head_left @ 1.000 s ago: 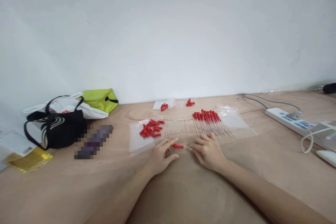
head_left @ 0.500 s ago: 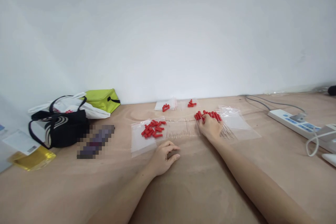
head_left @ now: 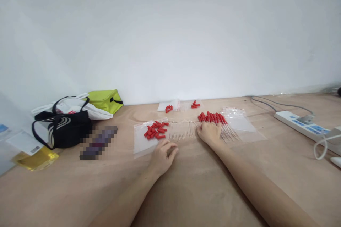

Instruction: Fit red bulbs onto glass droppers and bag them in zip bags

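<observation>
My left hand [head_left: 163, 156] hovers low over the table with loosely curled fingers; thumb and forefinger tips come close together, and nothing shows between them. Just beyond it, loose red rubber bulbs [head_left: 154, 130] lie heaped on a clear zip bag [head_left: 141, 145]. To their right is a row of thin clear tubes [head_left: 182, 130]. My right hand [head_left: 210, 132] rests palm down, fingers curled, over the stems of several droppers with red bulbs [head_left: 213, 117]. The back of the hand hides what its fingertips touch. Another clear bag [head_left: 241, 124] lies partly under those droppers.
Near the wall lie smaller groups of red bulbs [head_left: 168, 108] by a clear bag. On the left are a black bag [head_left: 71, 131], a green bag [head_left: 103, 100], a yellow packet [head_left: 37, 158] and a blurred dark object [head_left: 99, 142]. A power strip [head_left: 298, 124] with cables stands right.
My right hand has drawn back from the red bulbs towards the tubes' stems, uncovering more bulbs. My left hand has shifted slightly left, its thumb and forefinger closer together.
</observation>
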A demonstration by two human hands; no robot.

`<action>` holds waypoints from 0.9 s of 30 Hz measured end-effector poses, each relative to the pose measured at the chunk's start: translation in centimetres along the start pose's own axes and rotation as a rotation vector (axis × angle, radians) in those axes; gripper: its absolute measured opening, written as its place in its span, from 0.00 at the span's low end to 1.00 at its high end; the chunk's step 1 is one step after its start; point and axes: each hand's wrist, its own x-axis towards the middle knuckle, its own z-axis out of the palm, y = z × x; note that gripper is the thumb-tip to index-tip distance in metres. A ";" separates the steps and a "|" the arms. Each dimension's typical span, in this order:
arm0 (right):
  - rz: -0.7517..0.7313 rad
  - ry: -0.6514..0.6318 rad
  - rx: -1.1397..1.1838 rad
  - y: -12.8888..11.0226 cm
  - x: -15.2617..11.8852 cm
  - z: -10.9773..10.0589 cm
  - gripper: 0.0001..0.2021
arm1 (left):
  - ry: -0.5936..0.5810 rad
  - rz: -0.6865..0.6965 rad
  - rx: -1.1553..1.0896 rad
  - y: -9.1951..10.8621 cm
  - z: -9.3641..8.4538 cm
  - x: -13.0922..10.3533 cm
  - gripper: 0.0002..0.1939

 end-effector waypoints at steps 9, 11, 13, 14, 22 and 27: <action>-0.145 0.076 0.001 -0.5 -2.0 -0.2 0.14 | 0.187 -0.079 0.492 -4.7 -1.9 1.5 0.06; -0.176 0.145 0.034 -0.1 -2.9 -0.4 0.13 | 0.165 -0.071 0.486 -4.8 -1.8 1.7 0.04; -0.221 0.211 0.073 0.7 -3.9 -0.4 0.13 | 0.163 -0.066 0.463 -4.8 -1.7 1.7 0.04; -0.248 0.240 0.095 1.2 -4.4 -0.4 0.13 | 0.173 -0.063 0.446 -4.6 -1.7 1.7 0.04; -0.532 0.206 0.448 4.0 -7.5 -0.5 0.09 | 0.088 -0.068 -0.046 -0.5 0.4 0.2 0.06; -0.656 0.089 0.536 3.0 -8.1 -1.4 0.10 | -0.078 -0.033 -0.250 2.0 1.6 -0.4 0.09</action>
